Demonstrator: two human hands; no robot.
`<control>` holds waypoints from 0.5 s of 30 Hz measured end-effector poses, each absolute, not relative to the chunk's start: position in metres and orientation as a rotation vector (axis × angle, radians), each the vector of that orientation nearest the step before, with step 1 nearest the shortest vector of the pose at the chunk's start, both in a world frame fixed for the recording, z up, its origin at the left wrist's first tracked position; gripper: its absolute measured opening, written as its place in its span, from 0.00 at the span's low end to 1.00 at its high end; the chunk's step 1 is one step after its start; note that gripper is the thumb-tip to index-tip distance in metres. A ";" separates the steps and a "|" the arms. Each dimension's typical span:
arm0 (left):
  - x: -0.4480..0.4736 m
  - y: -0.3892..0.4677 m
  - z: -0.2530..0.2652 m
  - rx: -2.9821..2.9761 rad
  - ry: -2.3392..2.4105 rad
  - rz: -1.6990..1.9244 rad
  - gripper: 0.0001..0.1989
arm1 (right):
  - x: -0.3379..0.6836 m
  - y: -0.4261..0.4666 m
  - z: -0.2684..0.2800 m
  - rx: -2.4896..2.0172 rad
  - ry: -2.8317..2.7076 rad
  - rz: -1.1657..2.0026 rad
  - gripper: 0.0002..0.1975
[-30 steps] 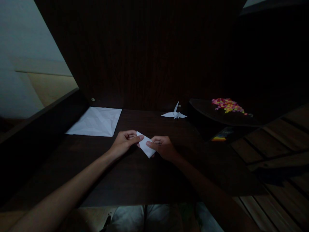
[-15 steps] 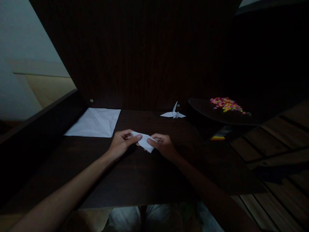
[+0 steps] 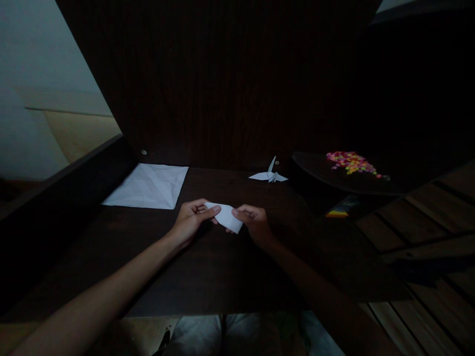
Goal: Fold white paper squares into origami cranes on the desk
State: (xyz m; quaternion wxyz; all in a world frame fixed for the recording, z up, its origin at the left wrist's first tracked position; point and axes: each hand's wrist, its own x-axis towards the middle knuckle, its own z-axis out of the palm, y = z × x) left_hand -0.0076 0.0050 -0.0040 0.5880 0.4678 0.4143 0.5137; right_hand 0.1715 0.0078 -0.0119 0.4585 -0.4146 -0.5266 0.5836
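Note:
Between my hands is a small folded piece of white paper [image 3: 226, 216], held just above the dark tabletop. My left hand [image 3: 193, 217] pinches its left end, thumb on top and fingers curled underneath. At the right end, my right hand [image 3: 253, 220] grips it the same way, its thumb lying along the edge. Beyond them stands a white origami crane [image 3: 270, 175] near the back panel. A larger creased white sheet [image 3: 152, 187] lies flat at the back left.
On a dark raised shelf [image 3: 308, 165] at the right sits a pile of small colourful pieces [image 3: 351, 162]. A rainbow-coloured item [image 3: 337, 214] shows below it. Dark boards rise at the back and left; wooden slats [image 3: 419, 212] lie at the right.
My right thumb has shifted slightly on the folded paper, uncovering more of its face. Both hands keep their hold. The whole view has drifted a little.

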 end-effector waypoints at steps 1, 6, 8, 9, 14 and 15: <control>-0.008 0.005 -0.004 1.101 0.968 1.188 0.10 | 0.171 0.007 -0.012 -1.018 -1.295 1.462 0.16; -0.010 0.005 -0.002 1.165 0.986 1.163 0.10 | 0.170 0.006 -0.013 -1.023 -1.326 1.458 0.14; -0.010 0.005 -0.002 1.189 0.995 1.173 0.11 | 0.171 0.006 -0.016 -1.030 -1.375 1.369 0.13; -0.010 0.005 -0.001 1.202 1.004 1.176 0.11 | 0.171 0.006 -0.017 -1.033 -1.405 1.316 0.12; -0.010 0.002 0.000 1.282 1.046 1.190 0.11 | 0.172 0.004 -0.020 -1.072 -1.534 1.114 0.12; -0.010 0.002 0.000 1.297 1.052 1.198 0.11 | 0.173 0.004 -0.020 -1.090 -1.565 1.064 0.13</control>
